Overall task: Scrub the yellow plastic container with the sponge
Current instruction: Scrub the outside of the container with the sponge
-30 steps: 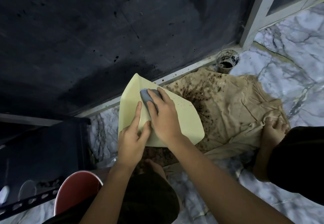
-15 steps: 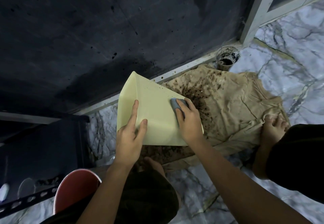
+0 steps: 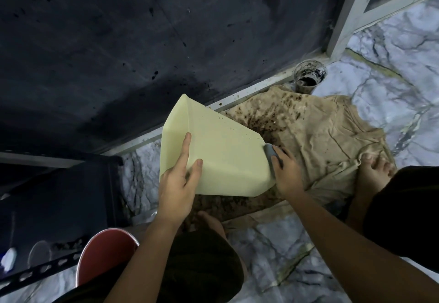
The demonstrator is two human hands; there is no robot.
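Down on the stained cloth (image 3: 332, 136), the yellow container (image 3: 221, 155) sits tipped, long axis running away up-left. Left hand (image 3: 177, 184) clamps its near-left corner; right hand (image 3: 286, 172) pinches the sponge (image 3: 270, 154) against its right edge, so that hand's closest for scrubbing.

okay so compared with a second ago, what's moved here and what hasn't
The right hand slid the sponge from the upper left of the yellow container across to its right edge. The left hand kept its hold on the container's near left side, the container stayed tilted over the stained cloth, and the red bucket stayed put.
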